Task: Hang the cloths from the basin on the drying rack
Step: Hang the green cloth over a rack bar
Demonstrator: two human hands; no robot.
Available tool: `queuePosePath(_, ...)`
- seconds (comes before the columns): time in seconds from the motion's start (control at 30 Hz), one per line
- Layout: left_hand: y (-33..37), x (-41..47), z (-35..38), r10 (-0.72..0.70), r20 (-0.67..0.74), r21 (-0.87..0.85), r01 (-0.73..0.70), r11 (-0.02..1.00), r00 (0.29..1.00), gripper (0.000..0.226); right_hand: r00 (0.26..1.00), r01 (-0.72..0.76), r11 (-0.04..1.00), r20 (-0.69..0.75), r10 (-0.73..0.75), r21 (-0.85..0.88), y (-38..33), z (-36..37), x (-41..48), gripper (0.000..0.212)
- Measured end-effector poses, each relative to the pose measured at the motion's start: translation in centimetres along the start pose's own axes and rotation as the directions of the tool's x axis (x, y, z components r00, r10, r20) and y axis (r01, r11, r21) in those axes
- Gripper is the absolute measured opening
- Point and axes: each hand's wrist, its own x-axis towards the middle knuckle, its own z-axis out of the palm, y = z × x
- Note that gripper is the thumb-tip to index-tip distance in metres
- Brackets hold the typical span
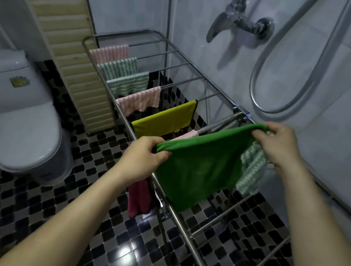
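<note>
Over the steel-tube drying rack (191, 236) hangs a plain green rectangular cloth (201, 167), top edge running near-left to far-right. Left hand (142, 157) and right hand (279, 145) fingers pinch its upper corners.

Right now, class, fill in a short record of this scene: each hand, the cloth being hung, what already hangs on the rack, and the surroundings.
Left hand: left hand grips one top corner of the green cloth
Right hand: right hand grips the other top corner
Green cloth: held stretched over the near part of the drying rack
Already hung: yellow cloth, striped cloths, dark red cloth
Surroundings: toilet at left, shower hose on the wall
</note>
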Motion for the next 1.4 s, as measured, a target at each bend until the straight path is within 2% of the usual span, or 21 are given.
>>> queuePosePath(0.07, -1.2, 0.0, 1.0, -0.025, -0.103, 0.146, 0.040, 0.988, 0.994, 0.007, 1.000, -0.001, 0.996, 0.011, 0.002, -0.090, 1.1, 2.0, 0.6, 0.018)
queuePosePath(0.17, -2.8, 0.3, 2.8, 0.021, -0.177, 0.375, 0.048, 0.926, 0.984, 0.022, 0.999, 0.004, 0.981, 0.048, 0.005, -0.194, 2.5, 4.5, 1.7, 0.016)
queuePosePath(0.3, -3.9, 1.0, 4.4, 0.072, -0.148, 0.597, 0.031, 0.802, 0.986, 0.026, 0.999, 0.002, 0.947, 0.044, 0.012, -0.322, 3.8, 6.9, 2.5, 0.019)
queuePosePath(0.43, -4.4, 1.7, 5.5, 0.013, -0.110, 0.684, 0.067, 0.727, 0.994, 0.034, 0.995, -0.063, 0.924, 0.049, 0.088, -0.378, 4.3, 8.7, 3.0, 0.019)
queuePosePath(0.53, -4.7, 1.6, 6.3, 0.036, -0.094, 0.660, 0.036, 0.751, 0.995, 0.041, 0.991, -0.063, 0.911, 0.084, 0.106, -0.409, 4.5, 9.6, 3.1, 0.017)
queuePosePath(0.63, -4.6, 0.7, 7.3, 0.023, 0.107, 0.597, -0.083, 0.798, 0.994, 0.032, 0.983, -0.075, 0.906, 0.124, 0.138, -0.417, 5.1, 10.1, 3.1, 0.020)
queuePosePath(0.67, -4.7, 0.4, 7.6, -0.007, 0.158, 0.581, -0.087, 0.809, 0.987, 0.032, 0.978, -0.078, 0.911, 0.146, 0.149, -0.405, 5.2, 10.1, 3.2, 0.023)
queuePosePath(0.73, -5.0, 0.1, 7.9, -0.034, 0.148, 0.566, -0.057, 0.823, 0.988, 0.028, 0.966, -0.106, 0.933, 0.186, 0.178, -0.345, 5.3, 9.6, 3.1, 0.036)
queuePosePath(0.8, -5.4, 0.2, 7.8, -0.033, 0.097, 0.564, -0.027, 0.825, 0.995, 0.023, 0.968, -0.177, 0.950, 0.131, 0.216, -0.255, 5.6, 8.1, 3.1, 0.035)
queuePosePath(0.87, -5.5, 0.2, 7.9, -0.032, 0.073, 0.556, -0.014, 0.831, 0.997, 0.021, 0.958, -0.282, 0.946, -0.001, 0.285, -0.160, 6.6, 5.9, 2.7, 0.016)
queuePosePath(0.93, -5.3, 0.1, 8.1, -0.021, 0.060, 0.547, -0.015, 0.837, 0.998, 0.019, 0.932, -0.361, 0.914, -0.052, 0.357, -0.186, 7.9, 3.8, 1.9, 0.010)
queuePosePath(1.0, -5.0, -0.1, 8.3, -0.022, 0.038, 0.557, -0.003, 0.830, 0.999, 0.017, 0.899, -0.403, 0.882, 0.072, 0.432, -0.245, 8.8, 2.9, 0.9, 0.009)
queuePosePath(1.07, -4.8, -0.3, 8.5, -0.029, 0.017, 0.582, 0.013, 0.813, 0.999, 0.016, 0.842, -0.415, 0.866, 0.242, 0.482, -0.281, 8.9, 3.4, 0.2, 0.033)
queuePosePath(1.13, -4.6, -0.5, 8.6, -0.039, 0.003, 0.586, 0.030, 0.810, 0.999, 0.014, 0.814, -0.400, 0.866, 0.318, 0.487, -0.300, 8.9, 4.7, 0.0, 0.052)
queuePosePath(1.17, -4.5, -0.5, 8.7, -0.049, 0.000, 0.573, 0.040, 0.818, 0.999, 0.013, 0.817, -0.387, 0.869, 0.322, 0.478, -0.309, 9.1, 5.5, 0.1, 0.050)
queuePosePath(1.3, -4.5, 0.0, 8.6, -0.140, 0.021, 0.447, 0.116, 0.887, 0.990, 0.012, 0.859, -0.334, 0.877, 0.271, 0.434, -0.346, 9.0, 6.0, 0.2, 0.009)
queuePosePath(1.4, -4.7, 0.5, 7.5, -0.267, -0.012, 0.178, 0.265, 0.948, 0.964, 0.010, 0.873, -0.304, 0.925, 0.320, 0.367, -0.230, 8.1, 4.2, 1.3, 0.005)
